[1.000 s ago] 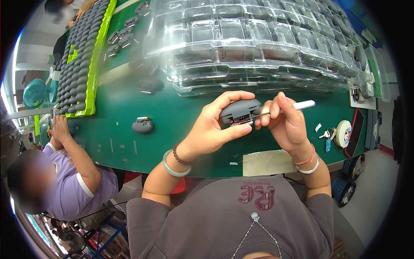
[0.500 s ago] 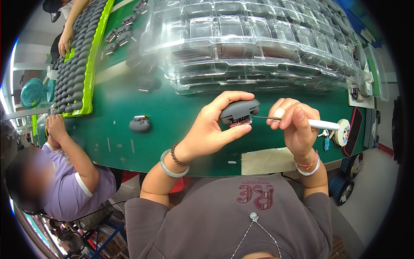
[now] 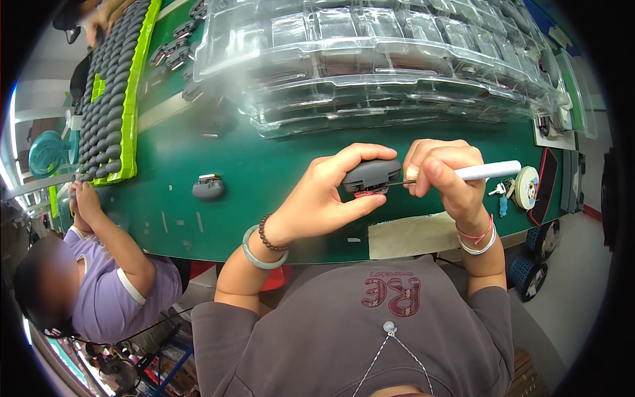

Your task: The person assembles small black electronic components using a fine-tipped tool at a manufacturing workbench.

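Note:
My left hand grips a dark grey rounded plastic housing between thumb and fingers, its open underside showing a reddish part. In my right hand is a white-handled tool with a thin metal shaft, much like a screwdriver. The shaft runs leftward to the lower right side of the housing; whether the tip touches inside is hidden. Something pale sits at my right fingertips, too small to name. A similar grey housing lies alone on the green table, left of my hands.
Stacked clear plastic trays fill the far side. A green crate of grey housings stands at left; more housings lie beside it. A co-worker sits left. Keys, a round white object and a beige sheet lie right.
My right hand has moved left, bringing the tool's shaft up to the housing. Its white handle is tilted more upward to the right. The left hand keeps its hold.

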{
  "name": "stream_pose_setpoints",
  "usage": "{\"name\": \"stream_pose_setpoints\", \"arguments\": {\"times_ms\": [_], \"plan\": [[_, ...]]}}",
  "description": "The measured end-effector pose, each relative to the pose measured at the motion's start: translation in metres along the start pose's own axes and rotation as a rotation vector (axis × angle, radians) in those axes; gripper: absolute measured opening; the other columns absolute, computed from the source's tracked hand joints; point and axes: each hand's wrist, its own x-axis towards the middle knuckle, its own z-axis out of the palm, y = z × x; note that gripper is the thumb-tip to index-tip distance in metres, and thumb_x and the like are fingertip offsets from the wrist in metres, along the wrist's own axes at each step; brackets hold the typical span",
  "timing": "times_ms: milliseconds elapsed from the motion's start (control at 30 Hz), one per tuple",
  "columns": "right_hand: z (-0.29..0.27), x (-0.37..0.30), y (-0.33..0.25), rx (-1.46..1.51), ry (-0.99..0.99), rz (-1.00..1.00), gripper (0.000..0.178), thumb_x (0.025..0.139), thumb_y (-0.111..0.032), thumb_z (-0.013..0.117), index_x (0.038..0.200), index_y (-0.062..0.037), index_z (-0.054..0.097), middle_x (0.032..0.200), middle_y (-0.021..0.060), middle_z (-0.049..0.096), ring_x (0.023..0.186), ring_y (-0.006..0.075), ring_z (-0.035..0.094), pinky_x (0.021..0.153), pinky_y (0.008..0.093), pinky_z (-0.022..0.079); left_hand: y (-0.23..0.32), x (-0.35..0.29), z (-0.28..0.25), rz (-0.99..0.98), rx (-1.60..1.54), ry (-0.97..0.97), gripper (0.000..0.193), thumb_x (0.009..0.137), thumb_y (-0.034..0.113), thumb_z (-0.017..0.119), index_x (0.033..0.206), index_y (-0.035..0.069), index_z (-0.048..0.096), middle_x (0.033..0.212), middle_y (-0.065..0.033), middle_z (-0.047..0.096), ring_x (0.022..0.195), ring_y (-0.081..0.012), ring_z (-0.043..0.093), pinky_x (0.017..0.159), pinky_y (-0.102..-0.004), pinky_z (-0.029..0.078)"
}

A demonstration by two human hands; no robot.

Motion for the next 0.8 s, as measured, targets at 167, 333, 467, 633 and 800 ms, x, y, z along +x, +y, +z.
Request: {"name": "stream_pose_setpoints", "arguments": {"times_ms": [167,333,467,633,800], "plan": [[-0.003,0.002,0.001,0.072,-0.032,0.059,0.036,0.083,-0.012,0.048,0.051,0.0027,0.053,0.052,0.0108,0.052,0.05,0.0166,0.05,0.049,0.0269,0.04,0.0,0.0,-0.001,-0.035,-0.05,-0.057,0.046,0.07,0.002,0.067,0.112,0.0,0.05,0.099,-0.0067,0.058,0.086,-0.0123,0.056,0.074,-0.0246,0.045],[-0.008,0.002,0.009,0.216,-0.075,0.123,0.039,0.085,-0.015,0.046,0.051,0.0027,0.054,0.051,0.0103,0.053,0.052,0.017,0.051,0.052,0.0275,0.041,0.001,0.0,0.0,-0.044,-0.087,-0.085,0.046,0.07,0.003,0.067,0.112,0.0,0.05,0.1,-0.0071,0.057,0.087,-0.012,0.056,0.074,-0.0247,0.045],[-0.003,0.001,0.011,0.299,0.0,0.203,0.044,0.087,-0.019,0.044,0.047,-0.0002,0.05,0.054,0.0127,0.052,0.043,0.0149,0.046,0.041,0.0249,0.038,0.005,-0.002,0.0,-0.122,-0.157,-0.093,0.046,0.069,0.004,0.068,0.111,0.0,0.05,0.101,-0.0073,0.057,0.088,-0.0119,0.055,0.075,-0.0244,0.045],[-0.001,0.001,0.012,0.361,0.014,0.274,0.046,0.088,-0.021,0.043,0.047,-0.0019,0.049,0.053,0.0133,0.052,0.042,0.0122,0.046,0.04,0.0226,0.037,0.004,-0.001,0.0,-0.133,-0.224,-0.09,0.047,0.069,0.005,0.068,0.111,0.0,0.05,0.1,-0.0071,0.057,0.088,-0.0116,0.055,0.076,-0.0242,0.044],[-0.001,0.002,0.014,0.425,0.01,0.257,0.047,0.09,-0.024,0.042,0.049,-0.0027,0.049,0.054,0.0132,0.052,0.039,0.01,0.043,0.037,0.0203,0.035,0.002,-0.002,-0.001,-0.202,-0.35,-0.093,0.048,0.068,0.004,0.068,0.112,0.0,0.049,0.1,-0.0066,0.057,0.088,-0.011,0.054,0.076,-0.0238,0.044]]}}
